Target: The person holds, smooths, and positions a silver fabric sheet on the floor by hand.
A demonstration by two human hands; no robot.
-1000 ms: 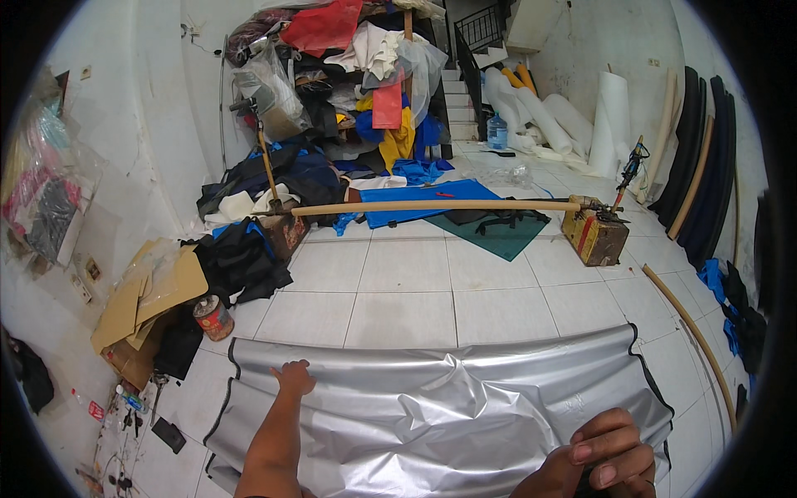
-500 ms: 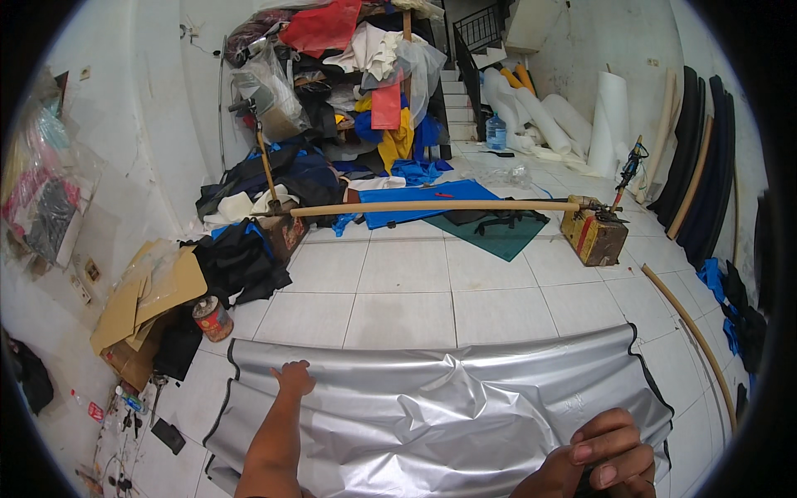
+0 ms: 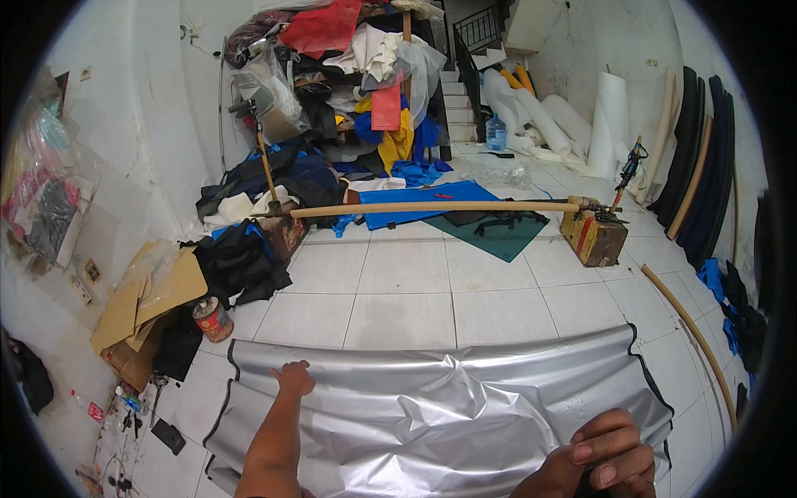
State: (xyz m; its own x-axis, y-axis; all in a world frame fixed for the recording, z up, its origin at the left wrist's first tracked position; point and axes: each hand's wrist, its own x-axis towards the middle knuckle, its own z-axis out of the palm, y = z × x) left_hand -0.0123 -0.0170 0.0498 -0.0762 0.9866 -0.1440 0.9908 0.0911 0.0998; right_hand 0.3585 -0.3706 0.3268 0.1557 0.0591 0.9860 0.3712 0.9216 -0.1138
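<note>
Creases look like the danger here: the silver sheet [image 3: 374, 411] is laid over the near floor tiles [image 3: 398, 319], right in front of the body, and its middle is puckered into bright, star-like folds, so if it were pressed down or doubled over as it lies, those wrinkles could well be trapped. Skew could be brought in too: the far left part seems to be held down by the left hand [image 3: 295, 378], while no clear contact can be made out at the right hand [image 3: 608, 461], and should one side be tugged harder, the black edging [image 3: 231, 355] might be dragged out of line. The left flank is worth watching as well, with a rusty tin can [image 3: 213, 319] parked just beyond the far left corner, where it could be knocked if the sheet were swept that way. Now to the pose: the left forearm is stretched forward from the lower edge, tipped slightly rightward, and the hand is set near the sheet's far edge; one digit is stuck out leftward and another rightward, so the fingers are spread at least in part, though whether any fabric is pinched cannot be told. At lower right, the other hand's fingers are bent and bunched together, two nails turned to view; whether anything is gripped is hidden.
</note>
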